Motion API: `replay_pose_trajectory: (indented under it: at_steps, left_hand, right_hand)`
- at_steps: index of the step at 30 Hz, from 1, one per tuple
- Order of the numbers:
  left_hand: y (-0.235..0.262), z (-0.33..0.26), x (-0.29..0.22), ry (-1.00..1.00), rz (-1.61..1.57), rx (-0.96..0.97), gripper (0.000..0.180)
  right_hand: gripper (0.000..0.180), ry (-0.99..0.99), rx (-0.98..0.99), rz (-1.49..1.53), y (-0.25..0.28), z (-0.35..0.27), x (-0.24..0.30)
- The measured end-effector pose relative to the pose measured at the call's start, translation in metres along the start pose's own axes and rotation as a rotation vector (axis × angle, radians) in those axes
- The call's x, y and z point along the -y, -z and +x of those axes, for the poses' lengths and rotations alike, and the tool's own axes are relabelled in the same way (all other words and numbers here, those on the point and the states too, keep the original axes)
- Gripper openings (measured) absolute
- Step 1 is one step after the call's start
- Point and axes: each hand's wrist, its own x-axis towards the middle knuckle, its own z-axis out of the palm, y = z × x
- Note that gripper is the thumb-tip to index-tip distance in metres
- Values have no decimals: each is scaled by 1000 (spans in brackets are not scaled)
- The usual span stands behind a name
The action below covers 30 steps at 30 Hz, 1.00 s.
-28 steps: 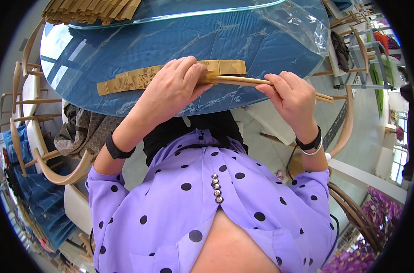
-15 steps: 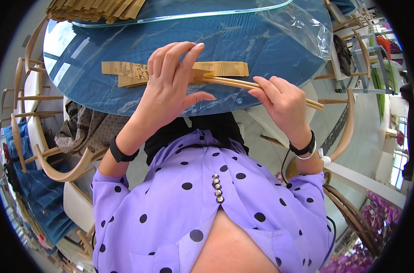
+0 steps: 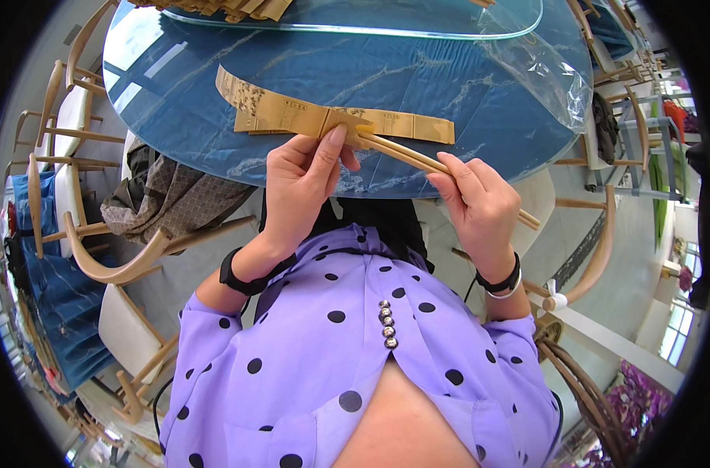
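My left hand (image 3: 302, 175) pinches a brown printed paper sleeve (image 3: 281, 111) between thumb and fingers, near the sleeve's right end. The sleeve's far left end curls up off the table. Closed around a pair of pale wooden chopsticks (image 3: 408, 156) is my right hand (image 3: 478, 207), with their rear ends sticking out past it to the lower right. The chopsticks' front ends meet the sleeve's right end beside my left thumb; how far they go inside is hidden. More flat brown paper sleeves (image 3: 425, 129) lie beneath, on the blue table.
The blue marbled table (image 3: 191, 152) carries a raised glass top (image 3: 417, 33) at its far side, with a pile of brown sleeves (image 3: 253, 8) on it. Clear plastic film (image 3: 546, 82) lies at the right. Wooden chairs (image 3: 113, 269) stand around, one with a patterned cloth (image 3: 175, 195).
My left hand has come down from above the sleeves and closed on one. That sleeve's left end has lifted and curled. My right hand still grips the chopsticks.
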Motion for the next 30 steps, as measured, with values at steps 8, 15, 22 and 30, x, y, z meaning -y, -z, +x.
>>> replay_pose_trajectory:
  at_steps: [8,15,22,30]
  left_hand:
    - [4,-3,-3,-20,17,-49,30]
    - [-3,-4,-1,-20,2,-90,36]
    - [-3,-5,10,-98,97,-103,28]
    - [-6,-4,9,6,49,-28,27]
  right_hand:
    - [31,-1,-1,32,-5,-4,10]
    - [30,-50,-2,28,-11,-9,24]
    - [28,-93,-14,74,-16,-11,32]
    - [26,-137,7,95,-19,-14,34]
